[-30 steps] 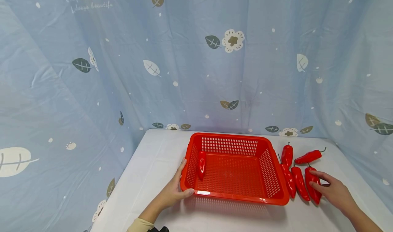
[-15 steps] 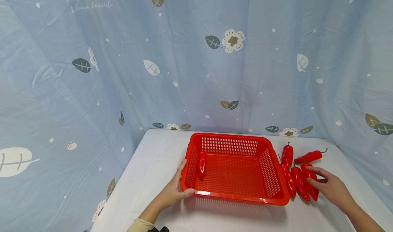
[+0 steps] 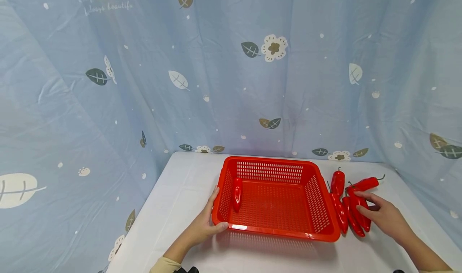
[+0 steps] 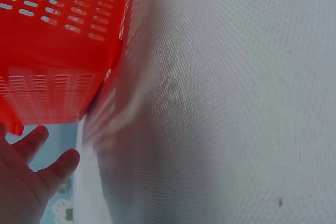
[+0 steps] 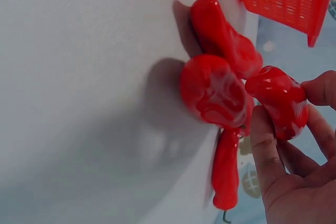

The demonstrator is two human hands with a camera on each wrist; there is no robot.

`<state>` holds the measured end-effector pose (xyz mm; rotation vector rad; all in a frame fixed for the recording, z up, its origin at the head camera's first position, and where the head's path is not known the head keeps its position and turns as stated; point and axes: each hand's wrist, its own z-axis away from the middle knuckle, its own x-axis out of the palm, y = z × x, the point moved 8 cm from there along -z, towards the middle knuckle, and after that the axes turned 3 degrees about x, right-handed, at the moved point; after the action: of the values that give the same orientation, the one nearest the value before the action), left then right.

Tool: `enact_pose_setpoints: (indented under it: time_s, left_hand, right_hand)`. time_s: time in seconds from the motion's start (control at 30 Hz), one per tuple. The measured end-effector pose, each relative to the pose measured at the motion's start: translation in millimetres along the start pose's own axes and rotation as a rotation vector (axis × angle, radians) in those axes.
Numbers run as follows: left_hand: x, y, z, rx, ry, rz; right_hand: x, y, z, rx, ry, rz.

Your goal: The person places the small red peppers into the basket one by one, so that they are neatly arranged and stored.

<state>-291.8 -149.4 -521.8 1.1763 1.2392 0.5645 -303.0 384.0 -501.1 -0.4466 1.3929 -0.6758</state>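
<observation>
A red plastic basket [image 3: 274,236] with slotted walls stands mid-table, one red chili pepper [image 3: 237,194] lying along its left side inside. At the basket's near left corner my left hand [image 3: 203,224] grips the rim, thumb over the front edge and fingers along the left side. To the right of the basket, my right hand [image 3: 388,216] pinches another red pepper [image 5: 281,100] between thumb and fingers. In the right wrist view that pepper shows raised off the table, above the others. Its lower end overlaps a neighbouring pepper [image 3: 351,221] in the head view.
More red peppers lie right of the basket: one long pepper [image 3: 339,210] against its side, one pepper [image 3: 337,182] farther back and one pepper [image 3: 364,184] lying crosswise. A white cloth covers the table [image 3: 173,200]. A blue patterned curtain [image 3: 231,84] hangs behind.
My right hand has lifted the pepper and moved it slightly up and left, over its neighbours. The crosswise pepper shifted slightly right early on. My left hand and the basket have stayed still.
</observation>
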Motion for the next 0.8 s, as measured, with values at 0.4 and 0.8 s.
enact_pose_setpoints:
  time_s: [0.4,0.8]
  left_hand:
    - [-0.1,-2.6,-0.4,0.004,0.002,0.000]
    - [0.4,-2.9,0.0,0.001,-0.004,0.000]
  right_hand:
    - [2,-22,3.5,-0.068,0.008,0.006]
    - [0,-42,7.2,-0.122,0.018,0.024]
